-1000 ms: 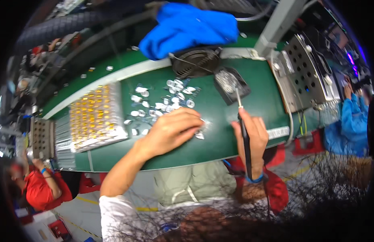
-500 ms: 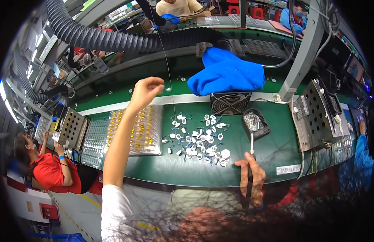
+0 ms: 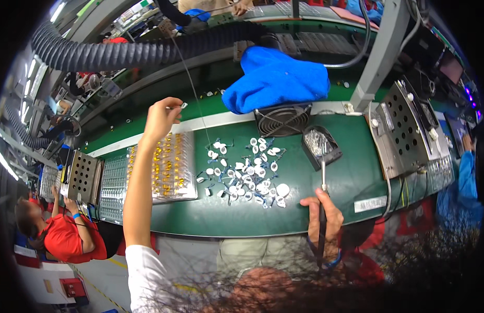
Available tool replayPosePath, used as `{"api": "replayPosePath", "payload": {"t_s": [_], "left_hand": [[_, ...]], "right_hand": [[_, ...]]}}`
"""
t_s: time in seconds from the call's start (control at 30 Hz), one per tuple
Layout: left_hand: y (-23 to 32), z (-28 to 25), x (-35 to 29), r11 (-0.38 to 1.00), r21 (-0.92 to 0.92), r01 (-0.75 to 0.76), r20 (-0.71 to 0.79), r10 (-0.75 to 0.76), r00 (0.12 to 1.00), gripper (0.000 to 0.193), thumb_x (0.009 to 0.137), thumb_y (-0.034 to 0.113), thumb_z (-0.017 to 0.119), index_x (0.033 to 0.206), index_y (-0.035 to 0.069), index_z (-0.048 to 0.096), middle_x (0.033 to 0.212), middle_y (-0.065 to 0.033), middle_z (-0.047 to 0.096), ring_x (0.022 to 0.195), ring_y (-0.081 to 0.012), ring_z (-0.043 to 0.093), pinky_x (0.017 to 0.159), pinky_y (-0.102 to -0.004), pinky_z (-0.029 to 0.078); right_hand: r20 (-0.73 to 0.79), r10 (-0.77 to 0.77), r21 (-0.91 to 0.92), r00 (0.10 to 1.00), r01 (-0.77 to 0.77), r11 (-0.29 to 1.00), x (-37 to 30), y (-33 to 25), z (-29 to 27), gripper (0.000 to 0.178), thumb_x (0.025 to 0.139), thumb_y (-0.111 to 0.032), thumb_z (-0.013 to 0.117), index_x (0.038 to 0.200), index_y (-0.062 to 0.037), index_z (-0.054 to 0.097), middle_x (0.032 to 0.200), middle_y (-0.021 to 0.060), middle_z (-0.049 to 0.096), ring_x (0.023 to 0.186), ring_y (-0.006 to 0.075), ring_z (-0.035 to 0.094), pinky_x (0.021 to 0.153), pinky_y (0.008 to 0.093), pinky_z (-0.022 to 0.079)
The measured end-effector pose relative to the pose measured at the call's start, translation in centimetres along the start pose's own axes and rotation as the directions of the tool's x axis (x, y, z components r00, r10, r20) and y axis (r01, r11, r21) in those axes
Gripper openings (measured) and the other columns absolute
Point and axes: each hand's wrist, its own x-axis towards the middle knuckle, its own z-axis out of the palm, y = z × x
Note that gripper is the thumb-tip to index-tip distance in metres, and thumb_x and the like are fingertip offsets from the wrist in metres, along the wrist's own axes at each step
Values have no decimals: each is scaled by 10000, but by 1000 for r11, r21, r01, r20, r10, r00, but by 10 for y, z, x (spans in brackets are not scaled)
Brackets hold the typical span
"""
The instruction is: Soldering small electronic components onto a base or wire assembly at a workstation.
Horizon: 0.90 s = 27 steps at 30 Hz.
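Note:
My left hand (image 3: 161, 120) is raised toward the back rail, beyond the clear tray (image 3: 189, 180) of small yellow parts. Its fingertips pinch a small white part (image 3: 184, 105), too small to make out fully. My right hand (image 3: 329, 216) grips a soldering iron (image 3: 324, 180) by its dark handle, index finger stretched along one side. The iron's metal tip points into a black holder (image 3: 333, 154) filled with silvery wire-like material. Between my hands many round white pieces with short dark blue wires (image 3: 247, 175) lie scattered on the green bench (image 3: 221, 221).
Behind the pieces stands a black fan (image 3: 283, 120), with a blue cloth (image 3: 278, 81) draped above it. A ribbed black duct (image 3: 148, 55) crosses the back. Perforated metal boxes stand right (image 3: 401, 133) and left (image 3: 85, 175). A person in red (image 3: 69, 232) works at the left.
The whole view has shifted, so the bench sits further left. My left hand has moved slightly left, still pinching the small part. My right hand stays at the holder with the iron.

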Motion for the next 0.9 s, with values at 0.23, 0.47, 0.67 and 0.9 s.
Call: {"api": "replayPosePath", "payload": {"t_s": [0.23,0.47,0.67,0.9], "left_hand": [[125,25,-124,944,-297,-146,216,215,952,207,896,-61,714,1089,-12,768,1004,-107,789,955,-193,725,858,-324,565],[157,103,-145,900,-373,-228,502,402,766,292,882,-94,695,1137,24,772,1028,-126,756,940,-265,703,852,-356,569],[152,126,-138,895,-382,-231,400,385,832,257,871,-37,752,1126,-8,736,1077,-149,734,923,-267,728,838,-343,585],[145,123,-145,873,-392,-292,291,418,860,260,871,-40,747,1129,-11,728,1098,-149,721,942,-244,725,831,-335,585]], "right_hand": [[-52,-36,18,998,37,999,9,-10,8,341,999,16,597,1334,62,552,912,153,778,738,227,727,720,347,574],[-50,0,64,999,3,998,2,-9,16,341,1019,16,588,1356,40,541,962,156,781,606,124,598,606,276,513],[7,0,68,1000,0,998,2,-5,16,321,1011,28,597,1329,2,556,1017,165,779,640,162,624,617,289,525],[220,-133,-113,967,160,981,4,-6,30,467,791,20,703,1250,-57,672,942,79,717,747,267,599,637,392,513]]}}
